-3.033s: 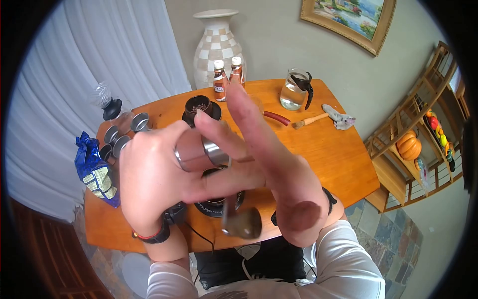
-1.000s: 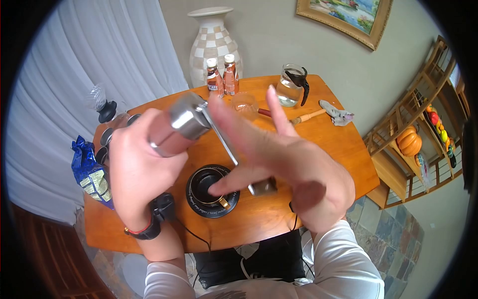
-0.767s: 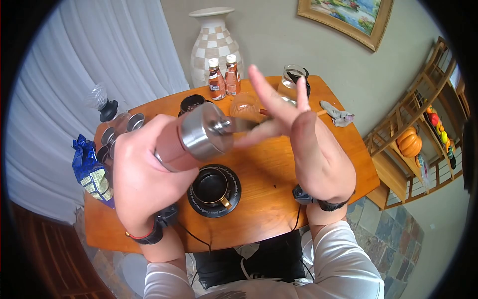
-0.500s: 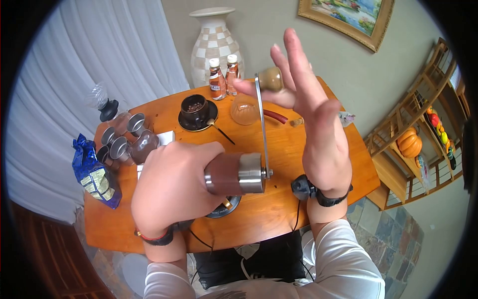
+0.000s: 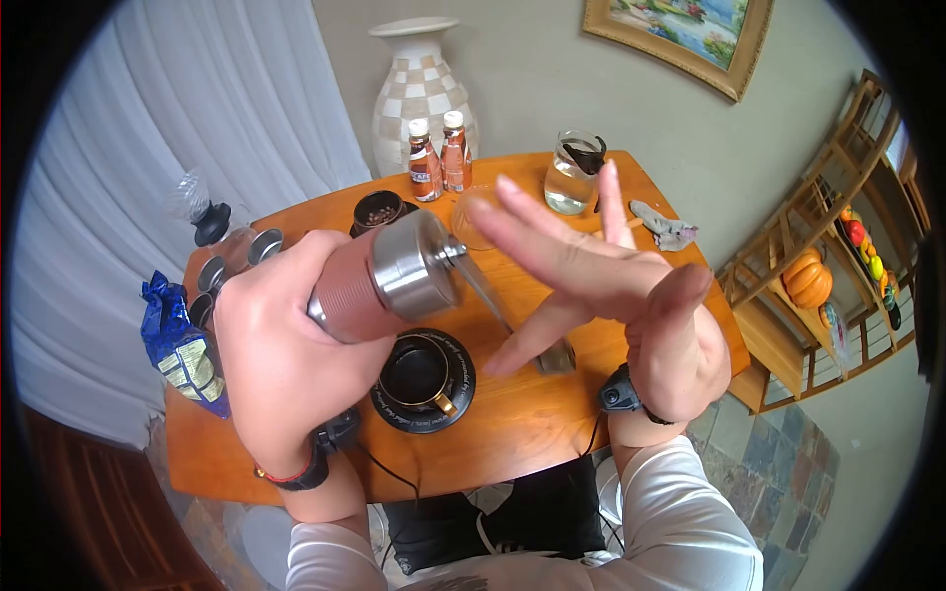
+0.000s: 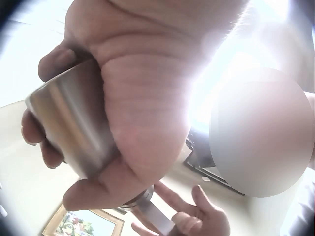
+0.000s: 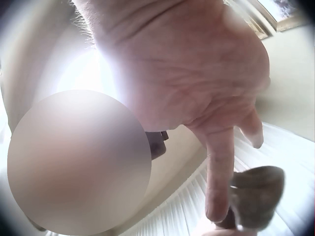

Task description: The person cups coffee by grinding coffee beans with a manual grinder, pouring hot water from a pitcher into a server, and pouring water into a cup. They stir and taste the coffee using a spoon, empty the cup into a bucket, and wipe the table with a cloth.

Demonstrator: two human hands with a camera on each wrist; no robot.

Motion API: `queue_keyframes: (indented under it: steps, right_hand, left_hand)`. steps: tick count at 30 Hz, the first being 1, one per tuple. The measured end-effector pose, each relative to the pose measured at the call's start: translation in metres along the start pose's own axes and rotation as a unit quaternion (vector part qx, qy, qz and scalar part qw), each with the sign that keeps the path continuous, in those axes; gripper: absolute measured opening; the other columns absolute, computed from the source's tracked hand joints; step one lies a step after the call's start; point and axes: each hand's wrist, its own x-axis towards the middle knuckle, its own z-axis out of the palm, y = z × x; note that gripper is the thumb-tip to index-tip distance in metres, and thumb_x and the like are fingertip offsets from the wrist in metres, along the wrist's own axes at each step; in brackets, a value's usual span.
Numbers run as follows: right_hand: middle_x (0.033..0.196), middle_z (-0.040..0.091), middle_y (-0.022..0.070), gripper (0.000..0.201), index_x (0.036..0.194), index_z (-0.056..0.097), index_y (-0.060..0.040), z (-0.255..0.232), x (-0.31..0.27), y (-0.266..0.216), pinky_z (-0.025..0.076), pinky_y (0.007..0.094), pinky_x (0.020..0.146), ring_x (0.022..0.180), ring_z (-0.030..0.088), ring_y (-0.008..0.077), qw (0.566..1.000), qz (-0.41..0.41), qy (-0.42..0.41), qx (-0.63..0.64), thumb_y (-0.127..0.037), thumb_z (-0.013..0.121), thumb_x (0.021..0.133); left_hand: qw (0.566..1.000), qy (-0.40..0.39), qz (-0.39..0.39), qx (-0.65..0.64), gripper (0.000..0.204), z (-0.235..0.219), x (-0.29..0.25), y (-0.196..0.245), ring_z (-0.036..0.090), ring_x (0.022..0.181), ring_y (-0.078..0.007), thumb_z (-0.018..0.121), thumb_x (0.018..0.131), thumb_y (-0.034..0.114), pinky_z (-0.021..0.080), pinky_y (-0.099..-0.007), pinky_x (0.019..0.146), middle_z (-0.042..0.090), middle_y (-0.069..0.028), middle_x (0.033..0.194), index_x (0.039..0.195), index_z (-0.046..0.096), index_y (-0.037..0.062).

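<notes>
In the head view, my left hand [image 5: 291, 345] grips a hand coffee grinder [image 5: 345, 286] with a brown sleeve and a steel top, held tilted above the table. Its crank [image 5: 485, 295] points down to the right, ending in a dark knob [image 5: 558, 358]. My right hand [image 5: 641, 305] is beside the crank, fingers spread, one finger extending near the knob. In the right wrist view a straight finger lies against the knob [image 7: 258, 196]. The left wrist view shows fingers curled round the grinder's steel base [image 6: 74, 123]. Below, a black cup [image 5: 394, 366] stands on a black saucer [image 5: 455, 419].
A dark cup of coffee beans [image 5: 379, 209] stands behind the grinder. To the left are a blue bag [image 5: 182, 350] and several metal-rimmed cups [image 5: 264, 246]. Two bottles [image 5: 425, 167], a glass water jug [image 5: 569, 187] and a cloth [image 5: 665, 229] are at the back.
The crank has swung round, its knob going from the far side to the near right. The grinder has tilted and shifted left with my left hand; my right hand has come down.
</notes>
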Motion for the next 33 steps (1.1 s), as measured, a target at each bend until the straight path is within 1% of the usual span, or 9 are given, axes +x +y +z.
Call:
queue_keyframes:
  steps: [1,7,12,16,19,23,25,28,33]
  right_hand:
    - [0.081,0.077,0.014,0.127,0.145,0.049,0.0091,-0.005,0.004,-0.012,-0.012,0.0547,0.125,0.144,0.045,0.0283,0.991,0.028,-0.045,-0.123,-0.08,-0.02,0.086]
    - [0.096,0.078,0.0134,0.117,0.156,0.035,0.0008,-0.008,0.003,-0.001,-0.013,0.0565,0.124,0.145,0.044,0.0296,0.992,0.036,0.006,-0.125,-0.082,-0.013,0.088]
    - [0.118,0.073,0.0199,0.107,0.16,0.025,-0.0002,-0.008,0.016,0.028,-0.011,0.0573,0.123,0.149,0.036,0.0316,0.982,0.001,0.113,-0.154,-0.079,-0.004,0.094]
    - [0.118,0.072,0.023,0.109,0.161,0.012,0.0027,-0.007,0.019,0.017,-0.01,0.0588,0.122,0.15,0.032,0.0398,0.983,-0.11,0.14,0.046,-0.081,-0.002,0.093]
    - [0.122,0.071,0.0236,0.114,0.161,0.008,0.0056,-0.017,0.002,0.004,-0.009,0.0587,0.123,0.15,0.034,0.0389,0.998,-0.064,0.008,-0.012,-0.084,-0.002,0.09]
    - [0.137,0.063,0.0221,0.118,0.159,0.021,0.0072,-0.009,0.001,-0.007,-0.008,0.0603,0.122,0.144,0.043,0.0405,0.986,-0.009,-0.132,0.101,-0.088,0.014,0.09]
    - [0.137,0.064,0.0185,0.113,0.153,0.036,0.0085,-0.011,0.008,0.017,-0.005,0.0561,0.124,0.141,0.049,0.0354,0.909,-0.318,-0.267,0.035,-0.086,0.028,0.091]
    - [0.132,0.067,0.0162,0.104,0.149,0.044,0.0083,-0.011,-0.007,0.002,-0.006,0.0534,0.125,0.14,0.05,0.0285,0.923,-0.262,-0.231,-0.16,-0.08,0.033,0.095]
    - [0.112,0.076,0.011,0.086,0.155,0.037,0.0037,-0.004,-0.005,0.003,-0.012,0.057,0.123,0.144,0.046,0.0245,0.999,-0.034,-0.033,-0.012,-0.065,0.022,0.105]
  left_hand:
    - [1.0,0.001,-0.001,0.0,0.033,0.0,0.0,0.001,0.065,0.064,-0.0325,0.082,0.059,0.007,0.053,-0.0343,0.064,0.067,-0.0151,0.073,0.091,0.072,0.0042]
    - [0.999,0.011,0.028,-0.044,0.035,0.002,-0.003,0.003,0.066,0.066,-0.0323,0.082,0.058,0.007,0.054,-0.0328,0.065,0.068,-0.0151,0.076,0.091,0.072,0.0024]
    - [0.979,-0.173,0.098,-0.042,0.037,0.004,-0.007,0.003,0.067,0.069,-0.0341,0.083,0.053,0.013,0.053,-0.0374,0.061,0.066,-0.0121,0.075,0.088,0.072,0.0078]
    - [0.96,-0.268,0.061,0.059,0.029,0.007,-0.009,0.013,0.066,0.068,-0.0339,0.081,0.053,0.016,0.05,-0.041,0.057,0.068,-0.0087,0.074,0.079,0.068,0.0117]
    - [0.968,-0.227,0.04,0.104,0.028,0.013,-0.008,0.008,0.065,0.067,-0.0357,0.08,0.054,0.015,0.05,-0.0432,0.056,0.067,-0.0094,0.072,0.078,0.066,0.0102]
    - [0.978,-0.176,-0.037,0.101,0.028,0.004,-0.001,0.004,0.065,0.068,-0.0386,0.08,0.056,0.012,0.052,-0.0435,0.06,0.067,-0.0131,0.07,0.081,0.068,0.0091]
    - [0.984,-0.128,-0.067,0.104,0.028,0.006,0.0,0.006,0.066,0.07,-0.0396,0.08,0.058,0.011,0.053,-0.0423,0.062,0.068,-0.015,0.072,0.083,0.069,0.0093]
    - [0.989,-0.056,-0.107,0.087,0.03,0.004,0.003,-0.002,0.068,0.071,-0.0385,0.079,0.061,0.008,0.055,-0.0364,0.066,0.069,-0.019,0.076,0.09,0.071,0.0071]
    - [0.999,0.035,-0.023,-0.024,0.035,-0.003,0.003,-0.009,0.068,0.067,-0.0223,0.075,0.061,0.002,0.054,-0.0307,0.07,0.069,-0.0141,0.076,0.095,0.071,-0.0007]
